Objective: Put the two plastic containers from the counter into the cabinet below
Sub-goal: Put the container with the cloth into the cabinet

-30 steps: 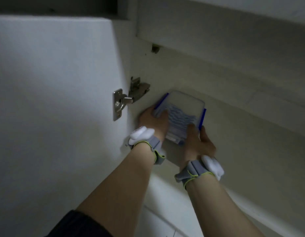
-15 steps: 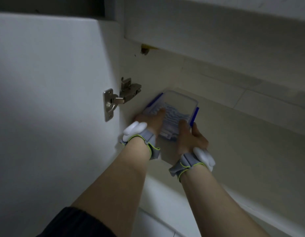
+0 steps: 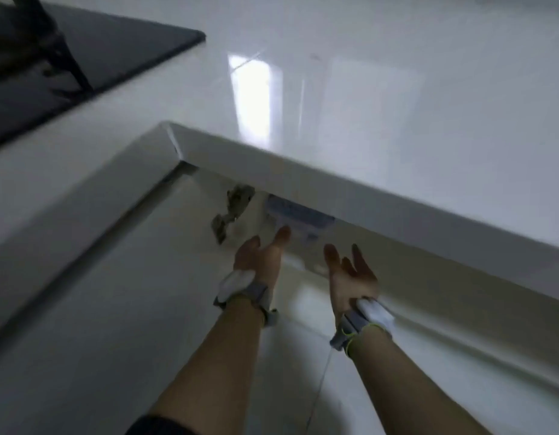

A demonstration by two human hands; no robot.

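A clear plastic container with blue clips (image 3: 298, 219) lies inside the cabinet below the counter, partly hidden under the counter's front edge. My left hand (image 3: 261, 257) hovers just in front of it, fingers apart, holding nothing. My right hand (image 3: 350, 274) is a little lower right of the container, palm up and fingers spread, also empty. Neither hand touches the container. The picture is blurred by motion. A second container is not in view.
The glossy white counter (image 3: 397, 105) fills the upper right, with a black cooktop (image 3: 68, 64) at the upper left. The open cabinet door (image 3: 99, 293) stands at the left, its metal hinge (image 3: 232, 211) beside the container. Pale floor tiles (image 3: 303, 356) show between my forearms.
Both hands have let go of the container and pulled back from it, fingers opening. The view has swung upward, so the counter top and cooktop now show.
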